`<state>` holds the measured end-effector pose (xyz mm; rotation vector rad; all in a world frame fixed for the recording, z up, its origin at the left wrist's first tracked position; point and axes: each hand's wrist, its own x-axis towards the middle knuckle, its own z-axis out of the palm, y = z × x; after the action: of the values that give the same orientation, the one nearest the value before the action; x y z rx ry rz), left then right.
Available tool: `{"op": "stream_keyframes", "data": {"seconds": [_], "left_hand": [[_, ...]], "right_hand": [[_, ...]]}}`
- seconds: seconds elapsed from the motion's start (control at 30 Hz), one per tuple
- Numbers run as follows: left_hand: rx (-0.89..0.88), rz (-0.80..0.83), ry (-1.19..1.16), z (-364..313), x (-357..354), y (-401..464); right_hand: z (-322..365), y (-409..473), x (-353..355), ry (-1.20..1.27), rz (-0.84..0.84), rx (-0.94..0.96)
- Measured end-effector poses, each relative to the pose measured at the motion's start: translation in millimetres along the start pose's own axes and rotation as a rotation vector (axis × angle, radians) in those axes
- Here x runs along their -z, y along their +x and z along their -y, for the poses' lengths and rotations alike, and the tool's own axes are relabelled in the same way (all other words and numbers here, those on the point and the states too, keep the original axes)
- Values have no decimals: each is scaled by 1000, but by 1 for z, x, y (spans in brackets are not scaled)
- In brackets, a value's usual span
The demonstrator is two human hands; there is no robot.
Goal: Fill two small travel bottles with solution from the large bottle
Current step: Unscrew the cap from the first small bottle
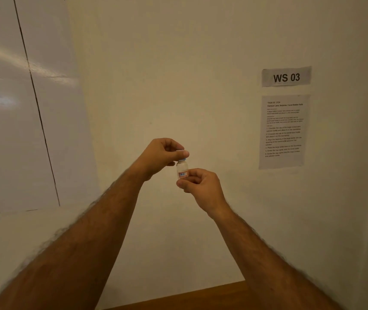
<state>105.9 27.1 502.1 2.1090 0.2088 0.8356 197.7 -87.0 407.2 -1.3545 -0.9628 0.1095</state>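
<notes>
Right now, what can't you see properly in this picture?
- Cap of the small bottle, head view: the left hand covers most of it.
- Bottle's bottom: hidden behind the right hand.
- How full it is: too small and blurry.
- Small print on the instruction sheet: too tiny.
- Wooden counter: cut off by the bottom edge; no big bottle in view.

One small bottle (182,168), two hands, two wall papers.

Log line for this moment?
left hand: grip on cap | right hand: holds small bottle upright | large bottle: unseen
</notes>
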Motion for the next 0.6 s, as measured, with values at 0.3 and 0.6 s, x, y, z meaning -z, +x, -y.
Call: {"op": "stream_keyframes", "data": {"seconds": [0.3,0.6], "left_hand": [[63,152,-95,3,-1,-4],[-1,94,-30,12,2,-3]], "right_hand": [[-2,0,1,6,0,-13],[-4,-1,3,-1,6,-30]]}}
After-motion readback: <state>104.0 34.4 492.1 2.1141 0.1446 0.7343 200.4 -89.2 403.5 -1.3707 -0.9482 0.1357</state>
